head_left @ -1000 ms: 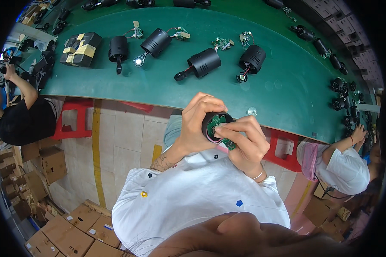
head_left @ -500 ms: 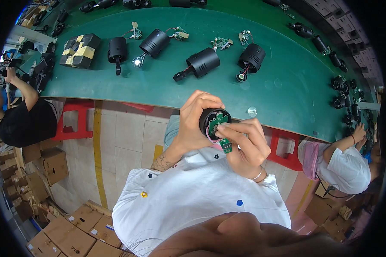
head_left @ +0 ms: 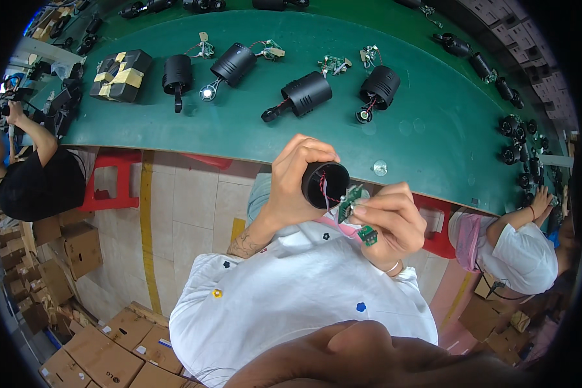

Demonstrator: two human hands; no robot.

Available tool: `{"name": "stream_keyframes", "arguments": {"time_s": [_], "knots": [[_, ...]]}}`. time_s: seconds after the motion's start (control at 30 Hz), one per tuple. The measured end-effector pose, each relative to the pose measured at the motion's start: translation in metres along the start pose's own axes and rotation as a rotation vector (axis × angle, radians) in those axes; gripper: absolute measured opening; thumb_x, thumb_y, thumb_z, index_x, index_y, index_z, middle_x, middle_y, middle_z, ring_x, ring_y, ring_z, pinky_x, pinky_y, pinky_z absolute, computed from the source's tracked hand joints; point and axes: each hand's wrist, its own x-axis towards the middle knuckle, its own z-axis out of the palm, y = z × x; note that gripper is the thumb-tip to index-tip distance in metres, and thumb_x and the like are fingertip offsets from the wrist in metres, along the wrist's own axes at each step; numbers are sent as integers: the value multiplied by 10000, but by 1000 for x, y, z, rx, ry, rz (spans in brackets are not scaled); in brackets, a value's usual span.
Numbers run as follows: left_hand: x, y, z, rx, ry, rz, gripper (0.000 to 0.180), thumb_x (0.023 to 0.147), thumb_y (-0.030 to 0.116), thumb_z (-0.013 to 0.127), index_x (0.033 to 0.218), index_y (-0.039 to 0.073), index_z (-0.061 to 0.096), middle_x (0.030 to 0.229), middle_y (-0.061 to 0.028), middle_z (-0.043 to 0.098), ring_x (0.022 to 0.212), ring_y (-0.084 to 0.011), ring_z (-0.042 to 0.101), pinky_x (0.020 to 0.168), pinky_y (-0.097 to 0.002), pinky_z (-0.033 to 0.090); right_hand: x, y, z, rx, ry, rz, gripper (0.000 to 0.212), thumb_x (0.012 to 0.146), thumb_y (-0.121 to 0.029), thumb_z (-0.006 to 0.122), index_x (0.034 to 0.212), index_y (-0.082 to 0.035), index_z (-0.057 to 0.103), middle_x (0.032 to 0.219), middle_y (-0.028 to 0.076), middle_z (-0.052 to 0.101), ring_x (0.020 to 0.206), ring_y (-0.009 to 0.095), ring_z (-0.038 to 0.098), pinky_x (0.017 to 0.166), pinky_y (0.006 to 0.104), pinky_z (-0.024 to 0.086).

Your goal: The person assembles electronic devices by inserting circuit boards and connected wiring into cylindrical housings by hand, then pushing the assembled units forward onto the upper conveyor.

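Note:
My left hand (head_left: 293, 176) is wrapped round a black cylindrical housing (head_left: 310, 196), its open end facing up toward me. Red and pale wires (head_left: 326, 187) run out of the housing's dark inside. They lead to a green circuit board (head_left: 349, 202), which my right hand (head_left: 394, 220) pinches between thumb and fingers just right of the opening. A smaller green board (head_left: 368, 235) with a dark connector hangs below those fingers. Both hands are in front of my chest, just short of the table edge.
On the green table (head_left: 239, 123) lie several black housings (head_left: 310, 93) with wired boards, a black block with yellow tape (head_left: 120, 76) and a clear round disc (head_left: 380, 168). Co-workers sit at left (head_left: 39, 184) and right (head_left: 520, 255). Red stools (head_left: 113, 181) and cardboard boxes (head_left: 103, 352) stand around.
My right hand has drawn the circuit board out of the housing's mouth, to the right and slightly down. The housing's inside and wires now show. My left hand has hardly moved.

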Motion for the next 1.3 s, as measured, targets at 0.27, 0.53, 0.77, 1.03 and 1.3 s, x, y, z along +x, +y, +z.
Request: {"name": "stream_keyframes", "arguments": {"time_s": [0.27,0.53,0.77,1.03,1.3], "knots": [[-2,6,-2,9,-45,4,446,584,82,799,969,82,573,911,-54,664,788,-198,568,719,-320,479,2,8,10,56,-30,56,282,601,96,700,841,-40,761,896,62,687,729,168,538,661,260,471],[-2,7,-1,7,-28,-2,427,555,68,785,929,70,579,921,-48,664,781,-202,563,696,-318,479,1,2,23,-107,-27,-20,359,569,153,624,858,-18,753,890,73,676,730,184,543,660,273,477],[-4,5,0,39,-42,2,401,566,51,751,927,69,578,915,-47,662,775,-200,558,693,-319,478,4,0,23,-133,-102,21,369,528,142,618,855,10,731,878,86,651,730,196,531,655,278,475],[-4,6,0,11,-73,-46,382,572,29,715,926,64,575,898,-48,655,747,-198,547,680,-308,469,5,-7,26,-194,-77,96,365,529,156,601,845,17,720,848,82,629,721,197,508,643,275,461],[-8,5,0,11,-130,-210,481,510,-17,756,948,64,573,880,-56,644,749,-174,571,681,-287,468,18,5,16,-157,-250,156,351,545,171,601,843,20,709,824,60,615,704,192,480,621,268,431]]}}
